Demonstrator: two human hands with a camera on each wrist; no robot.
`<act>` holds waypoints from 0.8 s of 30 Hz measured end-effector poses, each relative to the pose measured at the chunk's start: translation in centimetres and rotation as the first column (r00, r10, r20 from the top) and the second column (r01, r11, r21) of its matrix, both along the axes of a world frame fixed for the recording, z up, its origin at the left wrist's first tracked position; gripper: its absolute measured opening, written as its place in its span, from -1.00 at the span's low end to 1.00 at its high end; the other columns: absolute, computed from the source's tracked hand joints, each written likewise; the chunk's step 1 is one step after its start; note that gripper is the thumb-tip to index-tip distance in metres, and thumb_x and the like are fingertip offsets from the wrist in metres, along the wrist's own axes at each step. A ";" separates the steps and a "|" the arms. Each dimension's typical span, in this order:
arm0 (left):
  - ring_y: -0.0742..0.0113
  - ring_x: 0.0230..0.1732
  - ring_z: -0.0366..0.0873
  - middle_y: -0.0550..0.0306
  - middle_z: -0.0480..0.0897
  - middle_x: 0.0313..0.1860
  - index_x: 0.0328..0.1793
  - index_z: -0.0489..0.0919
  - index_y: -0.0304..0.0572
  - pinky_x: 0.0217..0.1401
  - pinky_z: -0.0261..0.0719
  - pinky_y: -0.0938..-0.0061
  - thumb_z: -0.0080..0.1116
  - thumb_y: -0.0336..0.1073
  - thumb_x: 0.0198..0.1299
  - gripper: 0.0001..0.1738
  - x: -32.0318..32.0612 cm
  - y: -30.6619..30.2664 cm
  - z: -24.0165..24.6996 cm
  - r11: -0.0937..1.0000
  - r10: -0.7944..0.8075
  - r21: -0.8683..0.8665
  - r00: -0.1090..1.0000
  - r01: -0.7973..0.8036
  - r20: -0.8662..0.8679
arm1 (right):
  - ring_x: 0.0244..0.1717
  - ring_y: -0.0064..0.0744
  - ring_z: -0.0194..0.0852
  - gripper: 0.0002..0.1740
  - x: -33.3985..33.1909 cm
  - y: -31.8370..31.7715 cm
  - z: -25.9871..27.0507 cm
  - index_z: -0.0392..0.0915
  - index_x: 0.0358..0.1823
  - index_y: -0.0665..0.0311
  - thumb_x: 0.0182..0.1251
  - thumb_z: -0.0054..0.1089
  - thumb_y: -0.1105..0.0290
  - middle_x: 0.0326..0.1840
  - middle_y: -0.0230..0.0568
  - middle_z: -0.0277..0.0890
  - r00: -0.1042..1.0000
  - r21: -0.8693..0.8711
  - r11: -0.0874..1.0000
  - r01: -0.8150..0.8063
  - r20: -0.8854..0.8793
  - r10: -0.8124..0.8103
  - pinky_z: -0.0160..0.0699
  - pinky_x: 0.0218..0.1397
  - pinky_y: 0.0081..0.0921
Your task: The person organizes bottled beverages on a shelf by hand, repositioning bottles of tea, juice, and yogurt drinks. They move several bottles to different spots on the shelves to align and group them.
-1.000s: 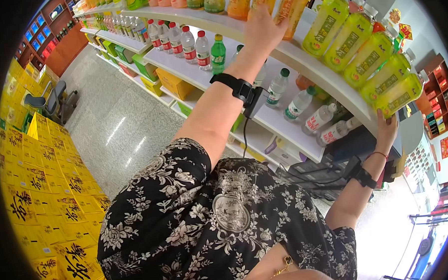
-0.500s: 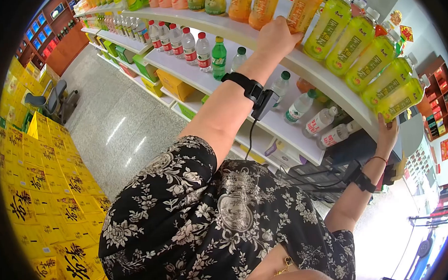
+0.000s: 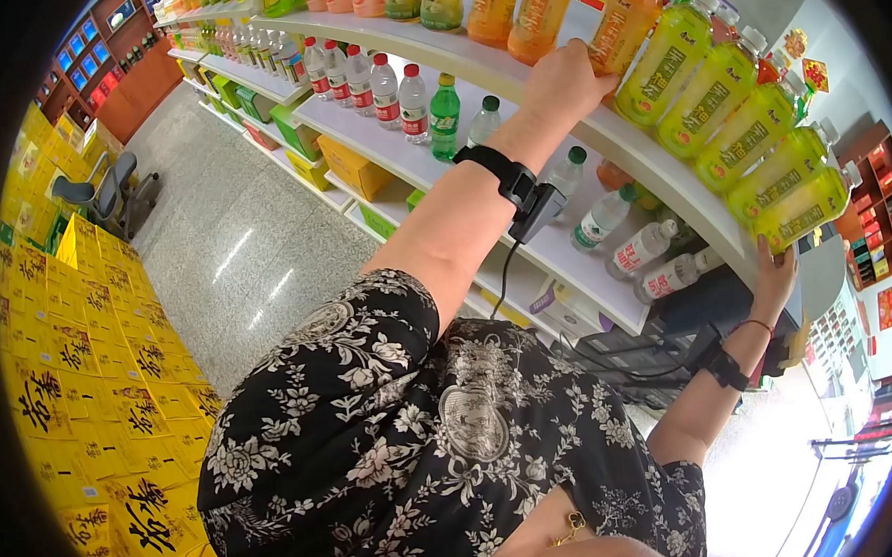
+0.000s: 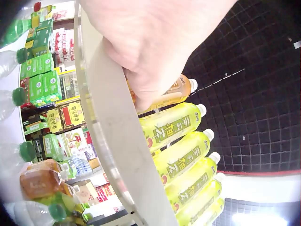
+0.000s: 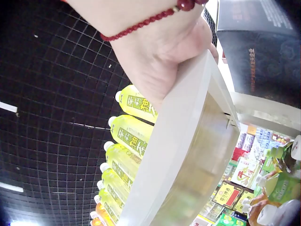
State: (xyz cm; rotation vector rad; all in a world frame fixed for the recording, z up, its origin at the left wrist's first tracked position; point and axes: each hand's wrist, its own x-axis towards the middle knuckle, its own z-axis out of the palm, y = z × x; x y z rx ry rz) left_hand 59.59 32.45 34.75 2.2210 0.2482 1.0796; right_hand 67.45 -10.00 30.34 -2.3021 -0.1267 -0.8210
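On the upper shelf, my left hand holds the lower part of an orange drink bottle, fingers curled at its left side and thumb across its front. The left wrist view shows this thumb against the orange bottle, with the other fingertips hidden. To its right stands a row of yellow-green drink bottles. At the shelf's right end, my right hand rests with extended fingers at the base of the last yellow-green bottle. In the right wrist view, part of that hand is behind the shelf corner.
More orange bottles stand left of my left hand. Below, the lower shelf carries clear water bottles and a green bottle. Yellow cartons are stacked at left. A dark box is beside the shelf end.
My left hand has moved right along the shelf, taking the orange bottle closer to the yellow-green row. My right hand stays at the shelf end. The head view has shifted slightly.
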 end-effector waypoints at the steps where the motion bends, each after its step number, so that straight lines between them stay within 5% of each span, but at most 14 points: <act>1: -0.18 -0.14 0.65 -0.25 0.68 -0.26 -0.18 0.55 -0.41 -0.07 0.61 0.11 0.35 0.00 0.03 -0.46 0.0 0.0 0.0 1.000 -0.004 0.000 1.000 0.004 -0.015 | -0.22 -0.37 0.35 -0.31 -0.2 0.2 0.1 0.55 0.18 0.26 0.15 0.39 -0.06 -0.17 -0.24 0.39 1.000 0.000 1.000 -0.004 0.001 0.004 0.42 -0.03 -0.42; 9: -0.15 -0.18 0.66 -0.21 0.68 -0.28 -0.13 0.56 -0.39 -0.10 0.59 0.13 0.33 0.04 0.05 -0.44 0.1 1.0 -0.6 0.998 -0.052 -0.023 0.999 0.051 -0.010 | -0.22 -0.42 0.33 -0.34 0.4 -0.2 -0.1 0.55 0.20 0.23 0.16 0.39 -0.03 -0.20 -0.28 0.37 1.000 -0.037 0.999 0.003 -0.013 -0.004 0.41 -0.01 -0.44; 12: -0.10 -0.20 0.65 -0.17 0.66 -0.28 -0.05 0.54 -0.39 -0.11 0.58 0.16 0.32 0.04 0.04 -0.41 0.1 2.2 -1.1 0.984 0.045 -0.178 0.970 -0.002 0.238 | -0.22 -0.42 0.33 -0.34 0.4 0.0 -0.3 0.55 0.20 0.24 0.17 0.39 -0.03 -0.21 -0.27 0.37 0.999 0.019 0.999 -0.048 0.011 0.048 0.42 -0.02 -0.44; 14: -0.19 0.02 0.58 -0.30 0.63 -0.11 0.00 0.51 -0.40 0.10 0.52 0.13 0.26 0.00 0.09 -0.43 -1.0 4.2 -1.0 0.964 0.160 -0.260 0.909 -0.060 0.384 | -0.23 -0.42 0.33 -0.33 0.6 -0.2 -0.2 0.54 0.20 0.25 0.17 0.39 -0.03 -0.21 -0.28 0.37 1.000 -0.017 1.000 -0.008 -0.003 0.008 0.42 -0.02 -0.44; 16: -0.20 -0.02 0.59 -0.28 0.64 -0.13 0.01 0.51 -0.41 0.07 0.54 0.13 0.27 0.01 0.07 -0.40 -0.5 5.9 -1.5 0.970 0.205 -0.203 0.890 -0.131 0.408 | -0.23 -0.41 0.33 -0.33 0.5 0.1 -0.4 0.54 0.21 0.25 0.17 0.39 -0.02 -0.21 -0.28 0.37 0.999 -0.052 0.998 0.028 -0.016 -0.028 0.42 -0.03 -0.44; 18: -0.21 -0.05 0.60 -0.25 0.65 -0.14 0.03 0.50 -0.41 0.04 0.55 0.13 0.28 0.02 0.05 -0.38 -0.7 6.8 -1.5 0.968 0.247 -0.148 0.865 -0.202 0.437 | -0.40 -0.50 0.26 -0.45 0.2 0.7 -0.6 0.57 0.08 0.33 0.23 0.35 0.06 -0.33 -0.31 0.44 0.983 -0.057 0.998 -0.010 0.181 0.020 0.32 -0.25 -0.51; 20: -0.17 -0.09 0.63 -0.22 0.67 -0.16 0.01 0.54 -0.41 -0.02 0.59 0.14 0.33 0.04 0.00 -0.36 -1.2 7.0 -0.7 0.974 0.224 -0.052 0.970 -0.219 0.100 | -0.33 -0.44 0.29 -0.39 0.0 0.5 -0.1 0.55 0.14 0.30 0.20 0.37 0.02 -0.27 -0.29 0.41 0.996 -0.070 0.997 0.017 0.092 -0.011 0.37 -0.16 -0.48; 24: -0.12 -0.14 0.67 -0.20 0.69 -0.21 -0.08 0.58 -0.39 -0.08 0.63 0.16 0.37 0.05 -0.05 -0.38 -1.3 7.6 0.5 0.988 0.142 -0.041 0.987 -0.146 -0.077 | -0.26 -0.39 0.32 -0.32 -0.2 0.6 0.2 0.54 0.20 0.28 0.16 0.38 -0.03 -0.20 -0.27 0.38 1.000 -0.032 0.999 0.009 -0.017 -0.009 0.40 -0.08 -0.45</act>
